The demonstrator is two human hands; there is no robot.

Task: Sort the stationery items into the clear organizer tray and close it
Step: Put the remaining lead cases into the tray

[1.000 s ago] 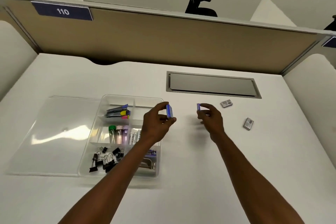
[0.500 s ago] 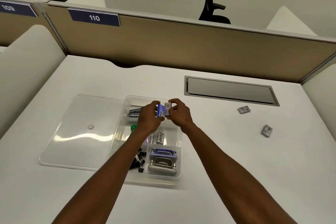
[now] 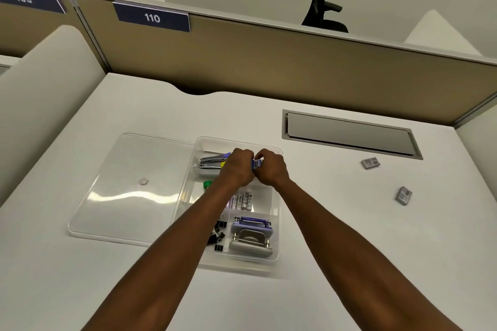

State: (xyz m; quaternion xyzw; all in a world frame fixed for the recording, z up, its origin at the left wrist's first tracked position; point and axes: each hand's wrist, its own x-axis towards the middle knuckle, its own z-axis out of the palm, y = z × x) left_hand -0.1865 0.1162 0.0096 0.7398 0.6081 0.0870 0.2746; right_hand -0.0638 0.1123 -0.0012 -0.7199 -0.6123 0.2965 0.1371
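White desk [image 3: 336, 236] with a tan wall behind it, marked 110. On the desk sits the clear organizer tray [image 3: 278, 226], and its lid [image 3: 129, 191] lies flat just beside it on the left, so the tray is open for filling. Inside are a hole punch [image 3: 251, 236], black clips [image 3: 218, 236], white tubes [image 3: 243, 201] and staplers [image 3: 212, 162], each kind in its own box.

Both arms reach straight out over the far end of the tray. The left hand [image 3: 238, 169] and right hand [image 3: 271, 168] touch, fingers curled, pinching small blue boxes [image 3: 256, 163] between them, I think to drop them in together. Two little grey boxes [image 3: 370, 163] lie well apart on the right, not sorted yet.
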